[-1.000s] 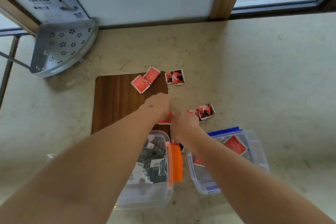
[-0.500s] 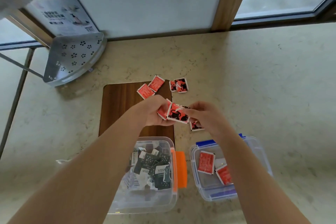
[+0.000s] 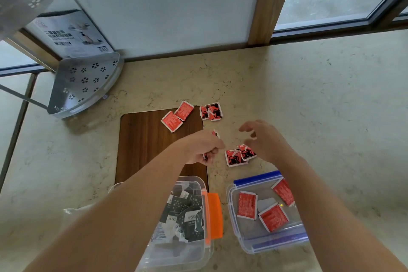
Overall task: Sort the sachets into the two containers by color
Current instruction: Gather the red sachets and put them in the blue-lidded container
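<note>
My left hand is closed on red sachets whose edges stick out above and below the fist. My right hand hovers with fingers spread and holds nothing, just right of a pair of red-and-black sachets on the counter. Farther back lie two red sachets on the wooden board and two red-and-black ones beside it. The clear container with orange clips holds several dark green sachets. The blue-clipped container holds three red sachets.
A grey perforated corner shelf stands at the back left with a printed card behind it. A wall panel and window frame border the marble counter at the back. A crumpled clear plastic bag lies left of the orange-clipped container.
My hands have parted: the right one let go of the sachets and opened, moving right. The left hand keeps red sachets in its fist. A third red sachet lies in the blue-clipped container.
</note>
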